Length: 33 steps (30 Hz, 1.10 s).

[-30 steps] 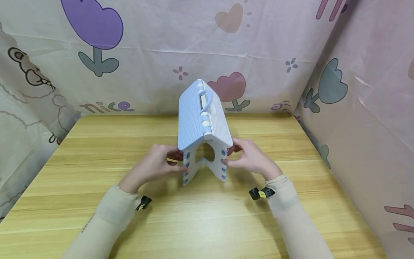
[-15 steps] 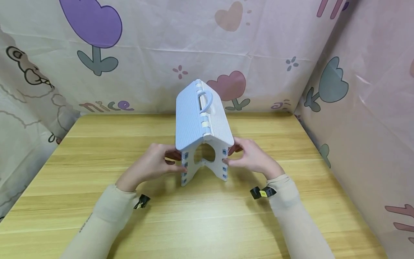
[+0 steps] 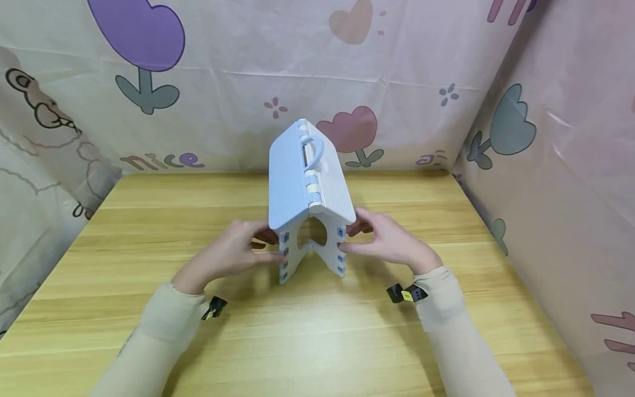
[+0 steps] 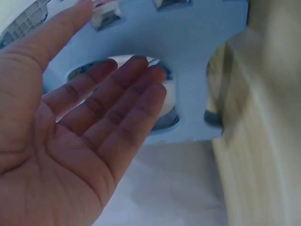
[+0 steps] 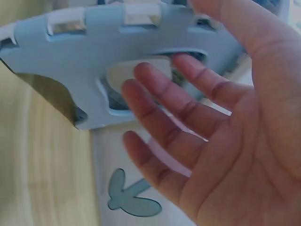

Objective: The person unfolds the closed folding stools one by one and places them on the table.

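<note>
A blue and white plastic folding stool [image 3: 290, 176], half folded, stands at the middle of the table. Its two top halves slope down from the centre hinge like a roof, with a blue handle [image 3: 317, 153] along the ridge. At its left side my left hand [image 3: 230, 248] touches the front hinged edge with the thumb. My right hand [image 3: 387, 240] does the same at the right side. In both wrist views, the fingers [image 4: 124, 101] are nearly straight beside a blue side panel [image 5: 80, 66] with an oval opening. Contact of these fingertips with the panels is unclear.
A wood-grain table [image 3: 317, 342] lies under the stool. Printed cloth [image 3: 233, 110] hangs behind it and on both sides. A black wrist device [image 3: 407, 293] sits at the right cuff, and another black device [image 3: 215, 307] at the left cuff.
The stool's sides spread slightly, then drew a little closer together. Both hands stay beside it with small shifts. The head view has tilted slightly.
</note>
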Each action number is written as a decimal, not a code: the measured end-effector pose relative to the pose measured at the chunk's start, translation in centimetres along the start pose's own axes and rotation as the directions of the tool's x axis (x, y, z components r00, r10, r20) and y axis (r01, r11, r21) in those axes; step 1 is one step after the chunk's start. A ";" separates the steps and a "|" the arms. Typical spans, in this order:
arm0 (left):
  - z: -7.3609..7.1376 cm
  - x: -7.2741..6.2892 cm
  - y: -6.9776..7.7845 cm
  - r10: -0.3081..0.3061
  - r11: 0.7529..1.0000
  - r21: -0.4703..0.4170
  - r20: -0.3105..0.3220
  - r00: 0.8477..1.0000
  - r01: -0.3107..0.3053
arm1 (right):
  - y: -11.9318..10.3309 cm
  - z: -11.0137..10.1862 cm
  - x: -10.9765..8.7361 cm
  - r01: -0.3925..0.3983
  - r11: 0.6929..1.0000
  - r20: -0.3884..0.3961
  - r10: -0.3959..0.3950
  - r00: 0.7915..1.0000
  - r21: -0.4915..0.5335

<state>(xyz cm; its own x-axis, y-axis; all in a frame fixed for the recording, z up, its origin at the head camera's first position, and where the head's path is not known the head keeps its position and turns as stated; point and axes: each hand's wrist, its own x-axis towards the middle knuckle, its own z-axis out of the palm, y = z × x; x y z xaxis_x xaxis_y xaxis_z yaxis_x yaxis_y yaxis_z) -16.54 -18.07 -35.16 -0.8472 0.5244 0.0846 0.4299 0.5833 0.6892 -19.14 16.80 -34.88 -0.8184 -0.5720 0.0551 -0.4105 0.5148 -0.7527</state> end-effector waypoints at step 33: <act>-5.1 8.1 5.1 0.000 0.983 0.183 -0.157 0.988 0.029 | -6.7 -4.5 7.8 0.022 0.990 0.024 -0.019 1.000 -0.139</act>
<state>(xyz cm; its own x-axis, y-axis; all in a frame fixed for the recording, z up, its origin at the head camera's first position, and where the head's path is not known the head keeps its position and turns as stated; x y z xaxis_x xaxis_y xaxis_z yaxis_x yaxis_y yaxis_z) -22.79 -14.04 -27.30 -0.8859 0.4201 0.1967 0.4546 0.7019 0.5484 -24.60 11.76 -26.49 -0.8007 -0.5967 0.0532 -0.4801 0.5859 -0.6529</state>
